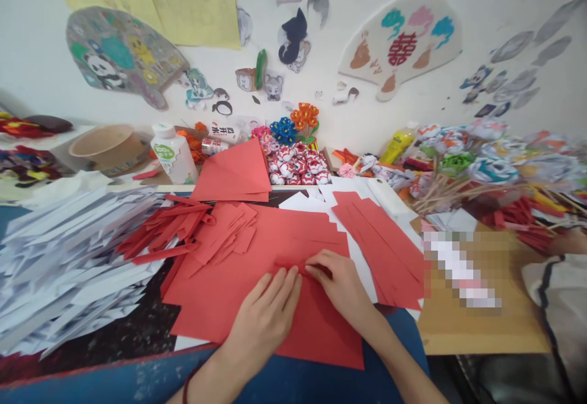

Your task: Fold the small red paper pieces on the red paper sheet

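A small strip of red paper [290,263] lies under my fingertips, on top of large red paper sheets [275,227]. My left hand [270,312] rests with its fingers stretched out flat, their tips pressing the strip down. My right hand [337,285] pinches the right end of the strip between thumb and forefinger. To the left on the sheets are several cut red paper pieces [229,236]. Folded red strips [172,227] are heaped beside them. The strip itself is partly hidden by my fingers.
A big heap of folded white paper strips [77,263] covers the left side. Long red paper pieces [378,248] lie at the right. Behind stand a white bottle [173,153], red-and-white paper flowers [299,164] and a yellow bottle [398,142]. A person's sleeve [562,306] shows at the right edge.
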Demonstrator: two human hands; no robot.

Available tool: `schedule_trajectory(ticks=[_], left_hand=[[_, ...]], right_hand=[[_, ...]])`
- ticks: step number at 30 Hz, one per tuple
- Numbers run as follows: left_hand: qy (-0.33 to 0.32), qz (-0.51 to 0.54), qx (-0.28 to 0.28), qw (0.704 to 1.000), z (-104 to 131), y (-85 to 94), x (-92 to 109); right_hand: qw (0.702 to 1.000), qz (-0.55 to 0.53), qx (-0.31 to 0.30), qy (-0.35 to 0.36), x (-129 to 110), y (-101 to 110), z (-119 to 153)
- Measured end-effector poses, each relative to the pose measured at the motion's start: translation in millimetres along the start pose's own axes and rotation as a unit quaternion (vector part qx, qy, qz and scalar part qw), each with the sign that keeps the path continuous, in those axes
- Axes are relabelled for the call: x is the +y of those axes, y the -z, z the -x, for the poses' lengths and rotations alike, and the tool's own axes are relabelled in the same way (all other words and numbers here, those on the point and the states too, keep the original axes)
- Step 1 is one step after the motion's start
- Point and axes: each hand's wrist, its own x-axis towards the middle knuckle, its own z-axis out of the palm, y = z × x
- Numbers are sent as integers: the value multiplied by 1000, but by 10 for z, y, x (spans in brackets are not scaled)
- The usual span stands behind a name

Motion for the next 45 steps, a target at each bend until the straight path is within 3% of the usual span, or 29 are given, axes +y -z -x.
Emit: schedule_trajectory(ticks=[6, 9, 13, 17, 45], left_hand=[[2, 32, -46, 998, -62, -51, -33], [3, 38, -62, 997, -71, -49, -36], [-3, 41, -66, 997, -74, -55, -35], [-9, 37, -70, 997, -83, -73, -49], [-15, 71, -92, 993, -125, -138, -135]], right_hand=[[999, 45, 20, -18, 13, -4, -31], [987, 123, 100, 11, 36, -59, 85], [931, 273, 210, 122, 0, -173, 385], [917, 312, 156, 195, -40, -294, 580], [910, 340, 160, 172, -16, -356, 543]])
